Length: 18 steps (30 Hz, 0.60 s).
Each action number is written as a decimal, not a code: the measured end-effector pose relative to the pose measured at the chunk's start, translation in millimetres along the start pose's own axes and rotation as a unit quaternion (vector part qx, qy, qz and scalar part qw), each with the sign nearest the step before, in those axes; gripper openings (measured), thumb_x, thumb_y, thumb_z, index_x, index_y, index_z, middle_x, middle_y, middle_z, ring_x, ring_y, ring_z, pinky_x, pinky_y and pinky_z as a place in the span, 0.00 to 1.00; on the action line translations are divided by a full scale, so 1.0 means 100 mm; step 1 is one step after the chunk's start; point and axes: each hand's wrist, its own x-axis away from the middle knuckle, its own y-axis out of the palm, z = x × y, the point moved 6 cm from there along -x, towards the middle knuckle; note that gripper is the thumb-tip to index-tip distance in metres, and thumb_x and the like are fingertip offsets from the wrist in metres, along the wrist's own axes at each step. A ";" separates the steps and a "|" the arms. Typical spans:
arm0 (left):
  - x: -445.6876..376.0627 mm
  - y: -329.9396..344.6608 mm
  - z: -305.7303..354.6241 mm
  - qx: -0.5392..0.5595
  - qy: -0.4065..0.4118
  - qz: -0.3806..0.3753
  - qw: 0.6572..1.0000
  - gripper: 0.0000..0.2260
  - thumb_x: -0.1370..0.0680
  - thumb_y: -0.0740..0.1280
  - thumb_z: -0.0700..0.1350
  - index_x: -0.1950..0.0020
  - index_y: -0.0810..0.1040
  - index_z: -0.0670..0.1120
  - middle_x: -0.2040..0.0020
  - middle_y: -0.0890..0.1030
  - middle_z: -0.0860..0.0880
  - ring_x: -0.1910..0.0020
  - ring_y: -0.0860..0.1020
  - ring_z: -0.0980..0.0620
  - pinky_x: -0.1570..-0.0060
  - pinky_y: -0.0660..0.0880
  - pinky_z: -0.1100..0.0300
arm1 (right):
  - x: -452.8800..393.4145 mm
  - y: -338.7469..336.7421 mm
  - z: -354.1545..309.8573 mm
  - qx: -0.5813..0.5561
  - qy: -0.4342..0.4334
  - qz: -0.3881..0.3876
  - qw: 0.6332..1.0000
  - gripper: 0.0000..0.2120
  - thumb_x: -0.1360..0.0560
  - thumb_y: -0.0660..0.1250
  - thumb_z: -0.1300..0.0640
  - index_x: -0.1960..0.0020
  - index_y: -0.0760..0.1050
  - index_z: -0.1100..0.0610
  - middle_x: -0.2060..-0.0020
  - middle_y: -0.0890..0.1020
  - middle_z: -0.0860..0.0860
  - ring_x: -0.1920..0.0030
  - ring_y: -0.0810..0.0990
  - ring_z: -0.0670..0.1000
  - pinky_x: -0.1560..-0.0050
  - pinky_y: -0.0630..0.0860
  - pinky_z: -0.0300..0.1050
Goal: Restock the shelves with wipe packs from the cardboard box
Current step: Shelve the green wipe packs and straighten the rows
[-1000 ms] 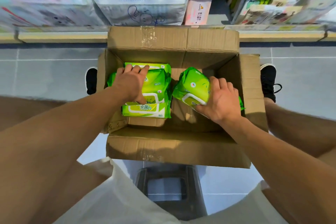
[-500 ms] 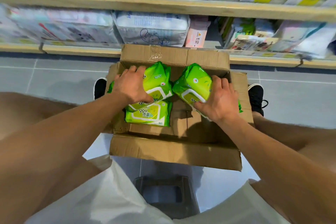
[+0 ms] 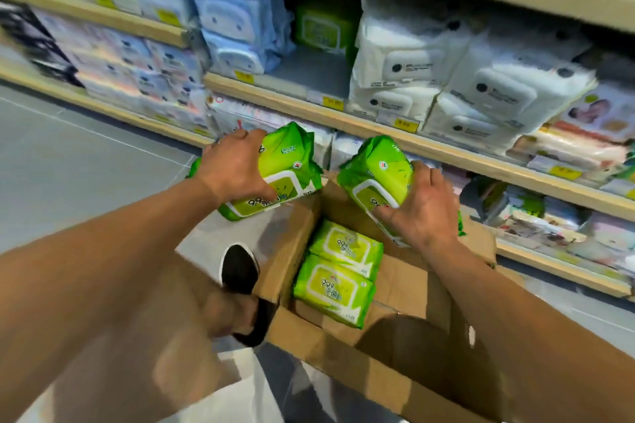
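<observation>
My left hand (image 3: pixel 233 165) grips a green wipe pack (image 3: pixel 285 168) from above, held over the left edge of the open cardboard box (image 3: pixel 395 288). My right hand (image 3: pixel 419 206) holds a second green wipe pack (image 3: pixel 374 175), tilted, above the box's far side. Two more green packs (image 3: pixel 338 273) lie stacked inside the box. Straight ahead, one green pack (image 3: pixel 323 27) stands at the back of a gap (image 3: pixel 309 69) on the middle shelf, between blue packs and white packs.
Wooden shelves (image 3: pixel 429 144) run across the view, filled with blue packs (image 3: pixel 237 24) on the left and white packs (image 3: pixel 446 69) on the right. Yellow price tags line the shelf edges. My black shoe (image 3: pixel 238 268) rests on the grey tiled floor beside the box.
Both hands have lifted their green packs up out of the box toward the shelves. The view has swung up from the box to the middle shelf.
</observation>
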 end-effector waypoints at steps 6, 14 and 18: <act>-0.22 -0.24 -0.75 0.021 -0.047 0.033 0.998 0.48 0.47 0.76 0.65 0.31 0.64 0.52 0.42 0.75 0.45 0.43 0.74 0.40 0.44 0.72 0.43 | -0.69 0.03 -0.91 0.013 -0.080 0.023 0.996 0.46 0.40 0.76 0.38 0.30 0.65 0.57 0.40 0.74 0.59 0.40 0.72 0.64 0.41 0.69 0.56; -0.84 -0.39 -1.30 0.032 -0.068 0.056 0.996 0.47 0.45 0.76 0.65 0.30 0.63 0.53 0.41 0.74 0.45 0.42 0.73 0.41 0.43 0.69 0.43 | -1.71 0.07 -1.96 0.061 -0.167 0.056 0.982 0.47 0.36 0.76 0.40 0.26 0.59 0.55 0.38 0.71 0.56 0.39 0.70 0.61 0.38 0.67 0.54; -1.24 -0.45 -1.33 0.033 -0.047 0.069 0.996 0.47 0.44 0.75 0.65 0.29 0.62 0.52 0.39 0.73 0.45 0.40 0.72 0.41 0.41 0.68 0.43 | -2.19 0.11 -2.20 0.094 -0.188 0.103 0.972 0.47 0.38 0.78 0.44 0.27 0.62 0.57 0.39 0.73 0.58 0.40 0.71 0.62 0.37 0.66 0.55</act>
